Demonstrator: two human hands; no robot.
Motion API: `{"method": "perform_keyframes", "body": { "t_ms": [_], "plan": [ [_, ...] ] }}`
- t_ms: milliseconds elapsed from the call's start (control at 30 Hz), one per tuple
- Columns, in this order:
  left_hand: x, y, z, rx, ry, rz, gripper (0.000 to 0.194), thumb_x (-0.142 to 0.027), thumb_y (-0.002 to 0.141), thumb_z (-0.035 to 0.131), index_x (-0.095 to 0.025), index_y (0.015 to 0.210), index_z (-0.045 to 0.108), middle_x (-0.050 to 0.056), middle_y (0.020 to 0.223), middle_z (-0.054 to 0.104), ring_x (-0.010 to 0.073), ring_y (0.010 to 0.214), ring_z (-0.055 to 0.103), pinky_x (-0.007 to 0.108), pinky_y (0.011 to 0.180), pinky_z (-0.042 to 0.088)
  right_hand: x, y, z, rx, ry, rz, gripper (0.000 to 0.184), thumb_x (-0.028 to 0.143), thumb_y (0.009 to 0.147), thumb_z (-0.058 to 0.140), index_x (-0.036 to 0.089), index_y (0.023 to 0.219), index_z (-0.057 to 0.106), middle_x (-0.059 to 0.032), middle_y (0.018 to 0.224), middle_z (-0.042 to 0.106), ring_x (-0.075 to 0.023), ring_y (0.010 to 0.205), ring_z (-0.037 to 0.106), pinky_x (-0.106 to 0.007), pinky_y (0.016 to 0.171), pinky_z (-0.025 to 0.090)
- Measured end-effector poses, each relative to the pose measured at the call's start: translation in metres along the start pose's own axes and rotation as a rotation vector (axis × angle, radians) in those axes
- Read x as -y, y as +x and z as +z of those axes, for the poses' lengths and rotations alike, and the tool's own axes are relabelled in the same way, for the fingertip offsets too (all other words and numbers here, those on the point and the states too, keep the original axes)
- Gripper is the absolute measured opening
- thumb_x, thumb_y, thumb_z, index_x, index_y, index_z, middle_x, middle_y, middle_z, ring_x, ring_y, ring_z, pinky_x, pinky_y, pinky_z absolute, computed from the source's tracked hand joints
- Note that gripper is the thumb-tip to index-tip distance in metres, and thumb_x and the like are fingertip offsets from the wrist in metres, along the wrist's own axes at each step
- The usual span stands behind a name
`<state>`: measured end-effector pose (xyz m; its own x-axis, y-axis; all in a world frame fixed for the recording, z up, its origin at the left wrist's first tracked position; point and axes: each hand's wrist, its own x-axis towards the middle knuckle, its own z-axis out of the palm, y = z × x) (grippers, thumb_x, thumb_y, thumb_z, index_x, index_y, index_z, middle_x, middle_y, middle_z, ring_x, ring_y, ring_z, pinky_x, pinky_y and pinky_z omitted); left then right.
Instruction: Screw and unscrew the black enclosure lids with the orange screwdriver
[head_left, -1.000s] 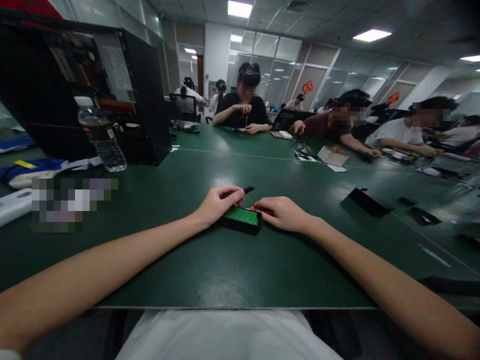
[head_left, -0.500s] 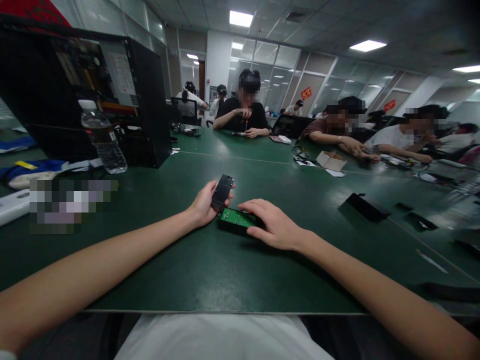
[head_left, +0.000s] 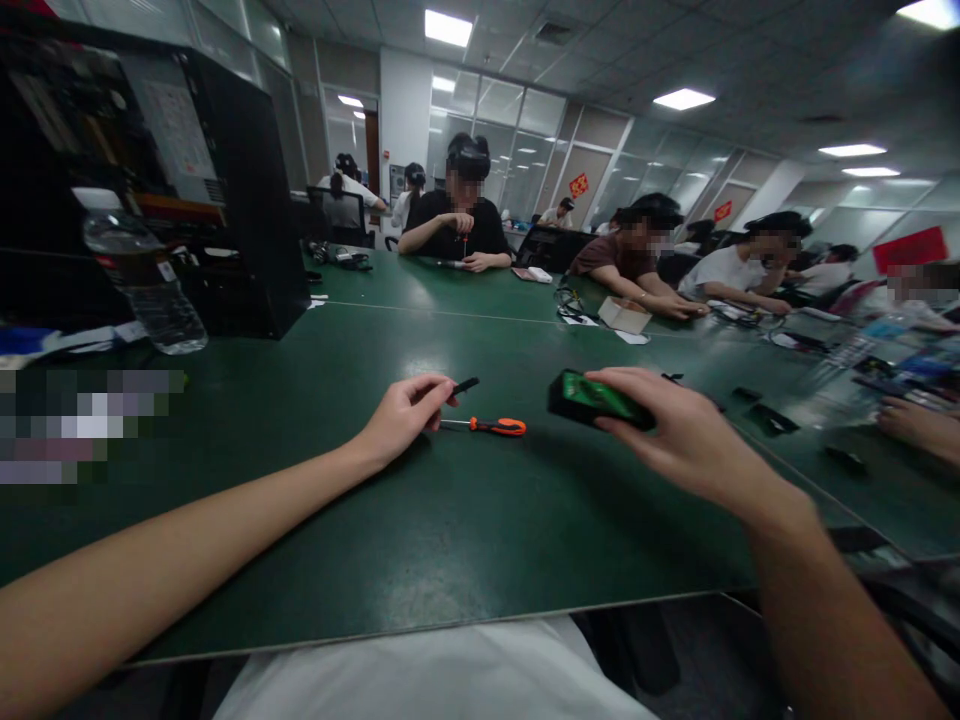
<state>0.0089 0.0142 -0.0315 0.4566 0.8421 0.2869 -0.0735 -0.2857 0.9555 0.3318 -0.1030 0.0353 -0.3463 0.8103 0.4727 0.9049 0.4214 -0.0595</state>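
My right hand [head_left: 667, 425] is closed around a black box-shaped case [head_left: 564, 398] with a green circuit board [head_left: 589, 388] showing in its open top. It is held above the table, slightly blurred. To the left, my left hand [head_left: 409, 415] pinches a thin black piece [head_left: 466, 385], seen nearly edge-on, so most of it is hidden by the fingers. Just beside that hand a screwdriver [head_left: 499, 427] with an orange and black handle lies on the green table [head_left: 420, 560], its shaft pointing toward the fingers.
At the left stand a large open black computer case [head_left: 247, 190] and a clear water bottle [head_left: 154, 275]. Small black parts [head_left: 772, 420] lie to the right. A small cardboard box [head_left: 624, 314] and cables [head_left: 571, 302] sit farther back. Several people work around the table.
My right hand has carried the case with the circuit board away from the left hand, to the right. The black piece in my left hand has turned edge-on. The screwdriver now shows.
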Motion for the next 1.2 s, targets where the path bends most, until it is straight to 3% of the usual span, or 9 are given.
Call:
{"method": "perform_keyframes", "body": {
  "t_ms": [233,333,400,500,600,767,867,1033,1200],
  "plan": [
    [-0.003,-0.004,0.004,0.045,0.193,0.051,0.040,-0.048,0.089,0.068,-0.014,0.108,0.072,0.008,0.096,0.073,0.0142,0.068,0.060,0.027,0.064,0.048,-0.165,-0.114,-0.026,0.049,-0.338,0.703,0.056,0.058,0.070,0.057,0.020,0.109,0.069,-0.0165,0.099,0.074,-0.0383,0.085,0.070,-0.052,0.072,0.056],
    [-0.003,-0.003,0.005,0.057,0.235,0.072,0.037,-0.046,0.088,0.070,-0.015,0.109,0.073,0.008,0.100,0.074,0.0188,0.082,0.066,0.030,0.077,0.052,-0.197,-0.141,-0.014,0.074,-0.306,0.824,0.047,0.059,0.063,0.057,0.026,0.096,0.065,-0.0091,0.069,0.066,-0.0357,0.061,0.065,-0.050,0.057,0.053],
    [-0.002,-0.003,0.005,0.074,0.261,0.079,0.036,-0.044,0.087,0.072,-0.017,0.110,0.074,0.007,0.104,0.075,0.0216,0.091,0.068,0.034,0.086,0.052,-0.202,-0.145,-0.005,0.068,-0.290,0.808,0.044,0.058,0.064,0.054,0.026,0.094,0.062,-0.0098,0.073,0.065,-0.0382,0.071,0.067,-0.052,0.063,0.055],
    [0.000,-0.003,0.006,0.104,0.273,0.083,0.036,-0.039,0.083,0.077,-0.019,0.113,0.074,0.008,0.113,0.074,0.0255,0.104,0.067,0.039,0.099,0.049,-0.178,-0.124,0.000,-0.027,-0.334,0.692,0.049,0.059,0.077,0.045,0.022,0.104,0.062,-0.0180,0.103,0.066,-0.0449,0.109,0.064,-0.059,0.092,0.053],
    [-0.001,-0.006,0.010,0.162,0.216,0.062,0.036,-0.029,0.084,0.075,-0.020,0.119,0.072,0.009,0.124,0.071,0.0276,0.117,0.063,0.040,0.106,0.045,-0.115,-0.076,-0.004,-0.160,-0.298,0.395,0.053,0.057,0.092,0.041,0.017,0.121,0.062,-0.0205,0.124,0.062,-0.0416,0.121,0.059,-0.059,0.103,0.048],
    [-0.001,-0.015,0.020,0.299,-0.075,-0.058,0.049,-0.017,0.080,0.075,-0.021,0.128,0.066,0.010,0.128,0.068,0.0254,0.122,0.061,0.036,0.104,0.045,0.014,0.011,0.012,0.045,-0.052,-0.194,0.044,0.041,0.100,0.053,0.023,0.140,0.055,-0.0148,0.147,0.052,-0.0296,0.135,0.051,-0.051,0.111,0.047],
    [0.003,-0.017,0.024,0.335,-0.288,-0.137,0.057,-0.009,0.073,0.075,-0.020,0.128,0.062,0.010,0.125,0.069,0.0240,0.123,0.061,0.032,0.098,0.048,0.055,0.040,0.044,0.165,-0.028,-0.487,0.044,0.040,0.101,0.053,0.023,0.142,0.056,-0.0143,0.147,0.054,-0.0279,0.132,0.053,-0.048,0.107,0.048],
    [0.005,-0.016,0.025,0.325,-0.480,-0.273,0.067,-0.004,0.069,0.072,-0.021,0.132,0.056,0.010,0.123,0.070,0.0179,0.100,0.069,0.028,0.085,0.050,0.058,0.045,0.074,0.174,-0.124,-0.547,0.037,0.032,0.105,0.044,0.024,0.136,0.062,-0.0123,0.140,0.061,-0.0237,0.109,0.061,-0.041,0.089,0.052],
    [-0.003,-0.017,0.025,0.311,-0.422,-0.319,0.056,-0.014,0.078,0.076,-0.019,0.131,0.058,0.015,0.134,0.065,0.0175,0.093,0.072,0.027,0.077,0.051,0.013,0.016,0.036,0.019,-0.106,-0.257,0.037,0.031,0.103,0.047,0.023,0.134,0.066,-0.0120,0.132,0.065,-0.0236,0.113,0.061,-0.040,0.095,0.050]
  ]
}}
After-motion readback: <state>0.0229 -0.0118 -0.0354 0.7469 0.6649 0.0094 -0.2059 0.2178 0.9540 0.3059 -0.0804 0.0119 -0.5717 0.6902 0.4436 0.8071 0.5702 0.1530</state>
